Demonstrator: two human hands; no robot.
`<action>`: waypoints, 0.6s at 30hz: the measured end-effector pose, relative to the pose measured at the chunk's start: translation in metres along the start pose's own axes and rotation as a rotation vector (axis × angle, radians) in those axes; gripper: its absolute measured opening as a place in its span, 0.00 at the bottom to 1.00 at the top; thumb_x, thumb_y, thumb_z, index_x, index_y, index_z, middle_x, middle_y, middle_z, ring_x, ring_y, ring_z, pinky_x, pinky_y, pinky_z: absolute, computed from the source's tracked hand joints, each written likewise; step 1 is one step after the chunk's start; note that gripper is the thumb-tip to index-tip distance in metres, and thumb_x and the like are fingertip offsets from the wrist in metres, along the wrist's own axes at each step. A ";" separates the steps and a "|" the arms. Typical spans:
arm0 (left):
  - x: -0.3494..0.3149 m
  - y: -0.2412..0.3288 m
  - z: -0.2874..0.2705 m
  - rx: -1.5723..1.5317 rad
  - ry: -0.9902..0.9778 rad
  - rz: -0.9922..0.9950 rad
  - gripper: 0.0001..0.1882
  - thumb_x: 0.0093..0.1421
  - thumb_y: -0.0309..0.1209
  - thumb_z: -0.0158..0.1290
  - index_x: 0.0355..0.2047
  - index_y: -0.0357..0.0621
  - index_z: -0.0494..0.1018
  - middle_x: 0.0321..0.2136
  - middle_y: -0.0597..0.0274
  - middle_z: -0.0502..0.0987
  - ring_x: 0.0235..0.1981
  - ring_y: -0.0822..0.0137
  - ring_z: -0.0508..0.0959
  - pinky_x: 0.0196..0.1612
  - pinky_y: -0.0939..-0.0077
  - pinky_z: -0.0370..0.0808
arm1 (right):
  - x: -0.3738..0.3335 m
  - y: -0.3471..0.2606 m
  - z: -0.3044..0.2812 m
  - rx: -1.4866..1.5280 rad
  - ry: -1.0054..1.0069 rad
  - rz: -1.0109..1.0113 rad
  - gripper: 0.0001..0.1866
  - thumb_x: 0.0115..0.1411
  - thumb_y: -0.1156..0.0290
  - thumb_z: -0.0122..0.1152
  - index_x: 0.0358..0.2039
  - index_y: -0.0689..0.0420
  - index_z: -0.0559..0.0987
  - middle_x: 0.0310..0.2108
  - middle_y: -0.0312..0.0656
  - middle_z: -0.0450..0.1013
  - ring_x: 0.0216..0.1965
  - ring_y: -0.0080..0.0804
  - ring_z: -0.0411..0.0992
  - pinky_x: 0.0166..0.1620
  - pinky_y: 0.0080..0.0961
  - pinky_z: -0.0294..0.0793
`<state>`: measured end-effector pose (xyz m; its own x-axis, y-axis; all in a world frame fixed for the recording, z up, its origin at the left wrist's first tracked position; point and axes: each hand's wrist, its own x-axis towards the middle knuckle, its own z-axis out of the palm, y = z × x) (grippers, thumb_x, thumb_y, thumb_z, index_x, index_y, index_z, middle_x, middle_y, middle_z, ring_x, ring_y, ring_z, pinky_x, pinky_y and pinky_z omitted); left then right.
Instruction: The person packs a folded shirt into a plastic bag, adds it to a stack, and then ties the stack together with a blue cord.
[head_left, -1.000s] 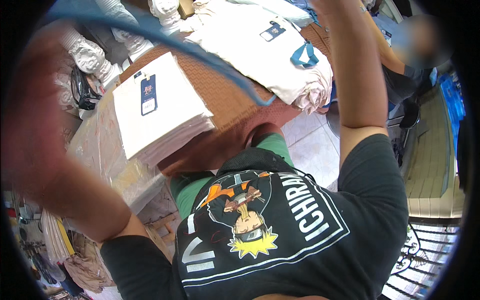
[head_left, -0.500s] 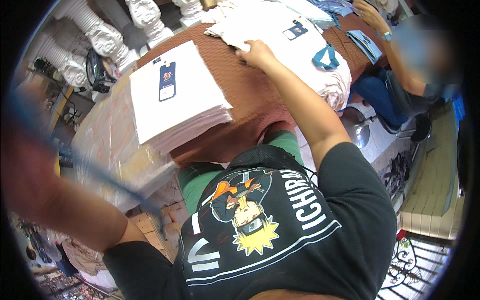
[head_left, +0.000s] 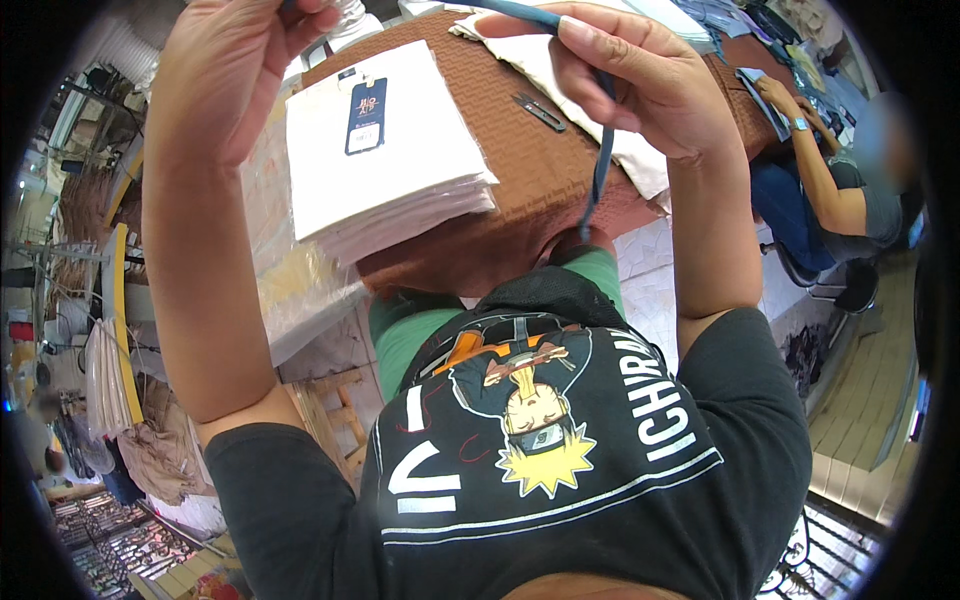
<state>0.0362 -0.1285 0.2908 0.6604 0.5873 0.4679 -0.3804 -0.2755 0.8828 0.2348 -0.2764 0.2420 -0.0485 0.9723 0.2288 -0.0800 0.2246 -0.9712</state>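
A narrow blue fabric strip (head_left: 597, 170) runs from hand to hand, partly beyond the upper edge of the picture. My right hand (head_left: 640, 75) pinches it between thumb and fingers, and a loose length dangles below. At the top left, my left hand (head_left: 235, 85) is raised with its fingertips closed at the strip's other part; the exact grip is cut off. Small dark thread snips (head_left: 540, 112) lie on the brown table cover (head_left: 510, 180) between my hands. Left of them sits a stack of white folded garments (head_left: 400, 190) in clear plastic, topped by a dark blue tag (head_left: 366, 115).
White cloth (head_left: 635, 155) spreads over the table behind my right hand. A seated person (head_left: 840, 190) works at the right end with folded blue items. Clear plastic wrap (head_left: 290, 290) covers the left side, and a wooden pallet (head_left: 335, 400) stands below.
My right hand has left the white cloth and now grips the blue strip. My left hand has come up from the lower left to the top. The snips now show on the table.
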 end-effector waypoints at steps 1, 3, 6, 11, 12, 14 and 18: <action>0.004 -0.013 0.005 0.018 -0.014 -0.007 0.13 0.58 0.36 0.52 0.36 0.37 0.75 0.22 0.70 0.71 0.20 0.82 0.68 0.22 0.93 0.65 | 0.000 0.003 0.000 0.039 -0.003 0.020 0.20 0.65 0.69 0.40 0.55 0.64 0.63 0.15 0.28 0.59 0.13 0.11 0.52 0.16 0.08 0.48; 0.001 -0.018 0.016 0.121 0.025 -0.010 0.13 0.58 0.36 0.52 0.35 0.37 0.75 0.21 0.70 0.71 0.20 0.82 0.68 0.22 0.92 0.66 | 0.007 0.009 0.001 0.209 -0.085 -0.039 0.21 0.65 0.70 0.40 0.57 0.63 0.60 0.16 0.30 0.61 0.12 0.11 0.52 0.15 0.07 0.49; 0.006 -0.024 -0.001 0.213 0.092 -0.244 0.12 0.57 0.35 0.53 0.36 0.39 0.75 0.21 0.68 0.73 0.23 0.79 0.71 0.27 0.87 0.70 | 0.015 0.016 -0.016 0.475 -0.131 -0.122 0.24 0.63 0.76 0.37 0.60 0.60 0.55 0.16 0.32 0.60 0.10 0.10 0.49 0.12 0.06 0.48; -0.017 -0.060 -0.074 0.286 0.123 -0.206 0.21 0.62 0.41 0.45 0.51 0.42 0.66 0.45 0.62 0.71 0.48 0.70 0.68 0.52 0.75 0.64 | 0.007 0.049 -0.068 0.236 0.156 -0.140 0.19 0.63 0.74 0.41 0.54 0.66 0.62 0.37 0.38 0.70 0.11 0.06 0.48 0.11 0.04 0.47; -0.020 -0.070 -0.097 0.271 0.254 -0.253 0.22 0.60 0.44 0.47 0.49 0.44 0.68 0.45 0.64 0.71 0.48 0.71 0.68 0.53 0.71 0.62 | 0.007 0.051 -0.074 0.105 0.300 -0.092 0.18 0.63 0.71 0.43 0.53 0.63 0.65 0.40 0.39 0.71 0.12 0.07 0.50 0.13 0.04 0.47; -0.031 -0.098 -0.141 0.228 0.462 -0.402 0.26 0.58 0.49 0.48 0.51 0.45 0.67 0.46 0.65 0.70 0.48 0.71 0.68 0.55 0.66 0.60 | 0.019 0.068 -0.086 -0.145 0.427 -0.084 0.20 0.61 0.62 0.48 0.49 0.61 0.70 0.39 0.39 0.74 0.15 0.12 0.58 0.17 0.08 0.56; -0.057 -0.184 -0.184 0.177 0.594 -0.853 0.42 0.54 0.63 0.43 0.58 0.41 0.58 0.54 0.53 0.64 0.57 0.64 0.61 0.59 0.59 0.55 | 0.059 0.139 -0.095 -0.340 0.648 0.278 0.23 0.59 0.51 0.48 0.44 0.57 0.75 0.40 0.38 0.74 0.12 0.12 0.54 0.14 0.11 0.50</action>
<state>-0.0506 0.0286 0.0939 0.2230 0.9042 -0.3644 0.1929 0.3255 0.9257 0.3158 -0.1813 0.1140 0.5775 0.8163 -0.0090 0.1644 -0.1271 -0.9782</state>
